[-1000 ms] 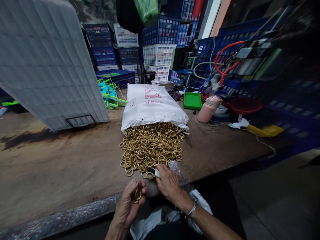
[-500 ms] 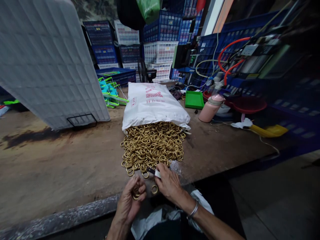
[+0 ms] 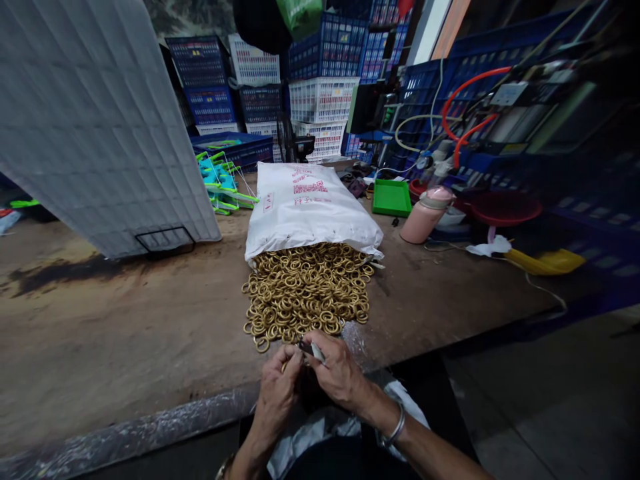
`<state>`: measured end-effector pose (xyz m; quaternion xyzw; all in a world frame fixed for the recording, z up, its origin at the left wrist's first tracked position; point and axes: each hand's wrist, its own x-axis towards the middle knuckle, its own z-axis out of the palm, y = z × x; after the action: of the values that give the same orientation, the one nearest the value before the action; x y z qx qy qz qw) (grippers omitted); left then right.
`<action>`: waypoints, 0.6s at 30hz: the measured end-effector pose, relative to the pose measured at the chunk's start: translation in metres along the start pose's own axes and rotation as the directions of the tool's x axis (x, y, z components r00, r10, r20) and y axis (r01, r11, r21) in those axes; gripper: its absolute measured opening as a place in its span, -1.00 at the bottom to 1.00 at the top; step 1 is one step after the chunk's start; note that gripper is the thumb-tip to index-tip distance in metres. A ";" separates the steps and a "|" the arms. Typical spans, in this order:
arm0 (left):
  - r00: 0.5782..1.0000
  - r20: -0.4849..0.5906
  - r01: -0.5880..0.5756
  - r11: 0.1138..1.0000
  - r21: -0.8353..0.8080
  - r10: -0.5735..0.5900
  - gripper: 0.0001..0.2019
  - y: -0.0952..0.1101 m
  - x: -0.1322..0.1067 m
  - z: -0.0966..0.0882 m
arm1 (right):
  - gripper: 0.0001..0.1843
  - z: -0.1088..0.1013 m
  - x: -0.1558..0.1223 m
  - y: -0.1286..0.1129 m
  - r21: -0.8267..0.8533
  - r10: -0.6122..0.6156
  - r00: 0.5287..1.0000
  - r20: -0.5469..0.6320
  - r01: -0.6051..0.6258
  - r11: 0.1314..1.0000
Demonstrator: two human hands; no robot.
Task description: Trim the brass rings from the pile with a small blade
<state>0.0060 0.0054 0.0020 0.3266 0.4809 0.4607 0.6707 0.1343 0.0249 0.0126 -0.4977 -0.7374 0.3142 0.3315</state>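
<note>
A heap of brass rings [image 3: 306, 293] spills from the open mouth of a white sack [image 3: 311, 207] lying on the brown worktable [image 3: 125, 333]. At the table's near edge, just in front of the heap, my two hands meet. My left hand [image 3: 279, 390] is closed, fingertips pinched on a brass ring that is mostly hidden. My right hand [image 3: 339, 373] is closed around a small dark tool with a white handle [image 3: 313, 348], its tip pointing at the left fingers.
A large grey grid panel [image 3: 95, 127] leans at the left. Stacked blue and white crates [image 3: 320, 87] fill the back. A green tray [image 3: 391, 198], pink flask [image 3: 425, 215], red bowl [image 3: 505, 207] and yellow scoop [image 3: 545, 261] sit to the right. White plastic lies in my lap.
My left hand has moved right and up from the table edge to meet the right hand. The loose ring seen between the hands half a second ago is no longer visible.
</note>
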 end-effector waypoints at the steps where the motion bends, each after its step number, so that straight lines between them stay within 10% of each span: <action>1: 1.000 -0.010 -0.027 0.999 0.037 0.027 -0.72 0.001 0.000 0.001 | -0.91 -0.001 0.001 -0.002 0.022 0.031 0.999 -0.012 -0.031 0.999; 9: 0.934 -0.060 -0.325 0.909 0.262 0.351 -0.80 -0.003 -0.004 0.001 | -0.67 0.003 0.002 -0.005 0.388 0.352 0.917 0.190 -0.399 0.831; 13: 0.967 -0.041 -0.243 0.956 0.163 0.253 -0.79 -0.005 -0.007 0.001 | -0.69 0.008 -0.001 -0.001 0.487 0.401 0.884 0.239 -0.467 0.738; 18: 0.995 -0.031 -0.087 0.990 0.109 0.091 -0.70 0.002 -0.016 0.002 | -0.80 0.004 -0.003 -0.009 0.281 0.265 0.964 0.024 -0.261 0.924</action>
<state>0.0056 -0.0084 0.0101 0.3748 0.5020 0.4695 0.6222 0.1272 0.0190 0.0172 -0.5419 -0.6094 0.4539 0.3591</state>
